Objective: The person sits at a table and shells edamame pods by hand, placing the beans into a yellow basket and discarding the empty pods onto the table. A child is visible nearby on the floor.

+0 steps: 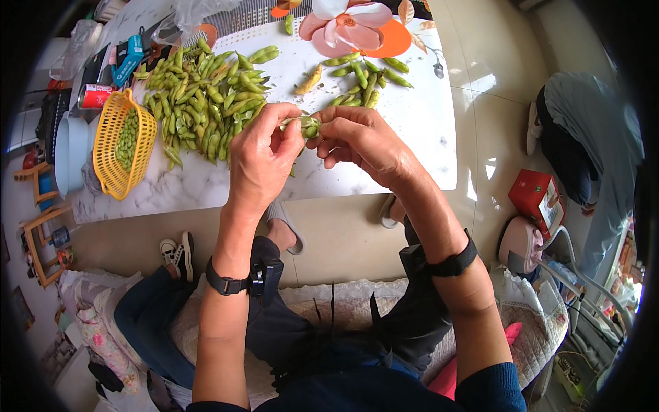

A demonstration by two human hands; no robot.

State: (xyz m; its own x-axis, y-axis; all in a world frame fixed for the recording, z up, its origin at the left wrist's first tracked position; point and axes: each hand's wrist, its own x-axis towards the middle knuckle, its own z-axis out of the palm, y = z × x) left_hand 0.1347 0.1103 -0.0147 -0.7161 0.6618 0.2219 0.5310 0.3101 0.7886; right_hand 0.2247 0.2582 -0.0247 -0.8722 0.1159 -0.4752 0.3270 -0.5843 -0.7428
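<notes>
Above the table's near part, my left hand (267,149) pinches an edamame pod (304,126) between thumb and forefinger. The pod looks split, with a green bean showing at its right end. My right hand (360,141) grips that right end with its fingertips. Left of my hands spreads a large heap of green pods (206,103). Beyond my right hand lies a smaller group of pods (365,82), with one yellowish pod (309,80) apart from it. A yellow plastic basket (146,154) at the left holds shelled green beans (127,141).
A pale blue basin (69,154), a red can (96,96) and a teal box (128,59) stand beyond the basket. Clear plastic bags (198,13) lie at the far edge. One person's legs (157,319) are at my left; another person (592,129) is at the far right.
</notes>
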